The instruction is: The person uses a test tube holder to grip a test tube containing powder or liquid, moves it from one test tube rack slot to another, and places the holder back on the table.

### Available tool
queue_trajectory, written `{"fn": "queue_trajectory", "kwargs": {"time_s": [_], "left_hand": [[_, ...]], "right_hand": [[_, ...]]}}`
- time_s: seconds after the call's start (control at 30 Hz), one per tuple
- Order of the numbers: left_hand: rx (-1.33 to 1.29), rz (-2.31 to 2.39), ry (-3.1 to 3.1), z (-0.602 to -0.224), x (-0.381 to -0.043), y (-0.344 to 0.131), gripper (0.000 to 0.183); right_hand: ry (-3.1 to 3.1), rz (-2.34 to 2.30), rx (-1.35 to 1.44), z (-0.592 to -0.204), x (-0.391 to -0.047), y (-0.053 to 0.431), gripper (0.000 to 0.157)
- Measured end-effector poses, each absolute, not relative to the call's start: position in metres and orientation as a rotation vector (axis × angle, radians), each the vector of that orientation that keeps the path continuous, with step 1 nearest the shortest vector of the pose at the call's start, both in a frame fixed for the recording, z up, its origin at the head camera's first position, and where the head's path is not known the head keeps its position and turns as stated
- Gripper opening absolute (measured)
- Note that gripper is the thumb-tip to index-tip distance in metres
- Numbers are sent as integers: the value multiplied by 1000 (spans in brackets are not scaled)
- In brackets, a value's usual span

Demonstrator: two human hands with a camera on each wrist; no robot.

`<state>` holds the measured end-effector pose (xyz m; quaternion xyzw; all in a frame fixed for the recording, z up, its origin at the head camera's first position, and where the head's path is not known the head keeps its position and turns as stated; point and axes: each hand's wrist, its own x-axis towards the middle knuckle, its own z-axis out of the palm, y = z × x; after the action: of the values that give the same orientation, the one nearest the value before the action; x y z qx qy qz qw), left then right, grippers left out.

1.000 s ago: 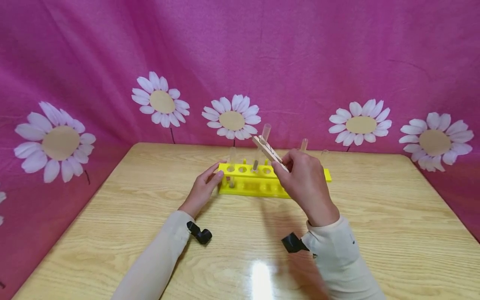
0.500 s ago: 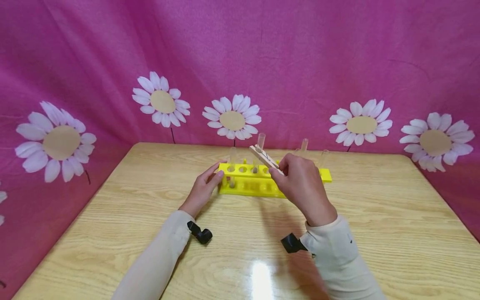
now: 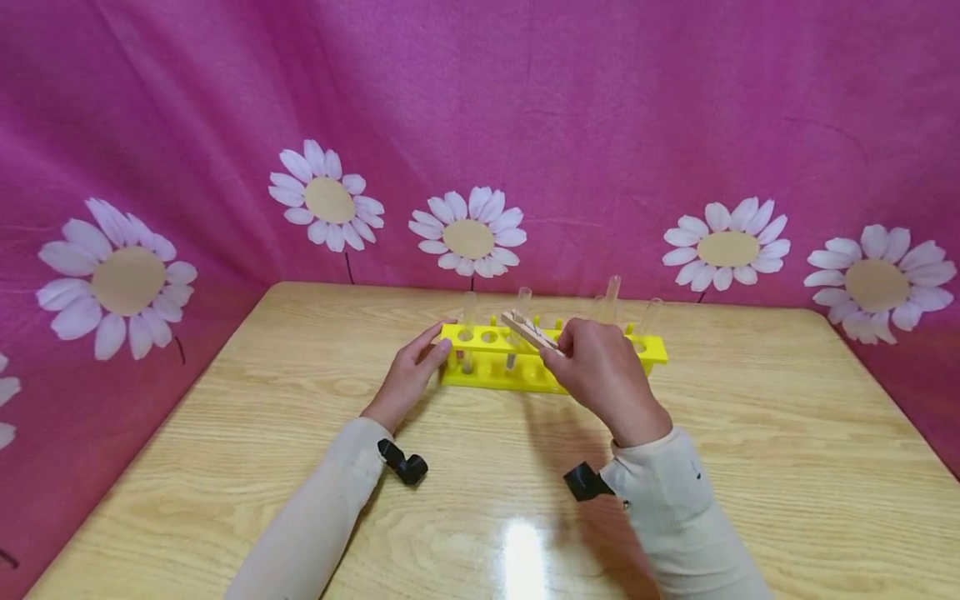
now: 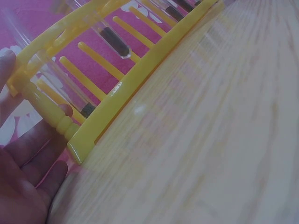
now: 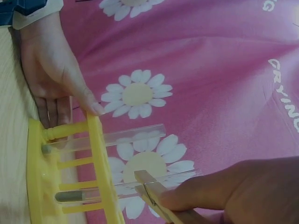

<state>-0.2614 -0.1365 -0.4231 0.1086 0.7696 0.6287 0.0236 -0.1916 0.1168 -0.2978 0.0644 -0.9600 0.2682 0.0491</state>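
My left hand (image 3: 410, 371) holds the left end of a yellow test tube rack (image 3: 495, 383), its thumb at the top bar and fingers by the end post. My right hand (image 3: 611, 375) grips a wooden test tube holder (image 3: 528, 332) with a wire spring. The holder clasps a clear test tube (image 5: 93, 193) with dark stuff at its bottom. That tube passes through a hole in the top bar; its rounded end (image 4: 117, 44) hangs above the base in the left wrist view. Another tube (image 5: 135, 135) stands in the leftmost hole, dark at the bottom.
More tubes (image 3: 613, 296) stand at the rack's right end, partly behind my right hand. The rack sits on a wood-grain table (image 3: 480, 467). A pink cloth (image 3: 585, 125) with white daisies hangs behind and at the sides.
My right hand has come down with the holder, lowering the clasped test tube through the rack's hole; the tube now stands straighter. My left hand keeps its place on the rack.
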Motion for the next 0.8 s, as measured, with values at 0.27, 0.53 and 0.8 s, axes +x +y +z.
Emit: {"fn": "queue_trajectory", "kwargs": {"time_s": [0.27,0.53,0.8], "left_hand": [[345,1974,2401,-425,-260,-136,49],[353,1955,2417,-424,-260,-135,46],[365,1965,2397,-423,-261,-136,48]], "right_hand": [[-2982,799,172,-303,-196,115,20],[-2968,788,194,-307,-198,117,19],[-2938,792,213,-311,-201,116,19]]}}
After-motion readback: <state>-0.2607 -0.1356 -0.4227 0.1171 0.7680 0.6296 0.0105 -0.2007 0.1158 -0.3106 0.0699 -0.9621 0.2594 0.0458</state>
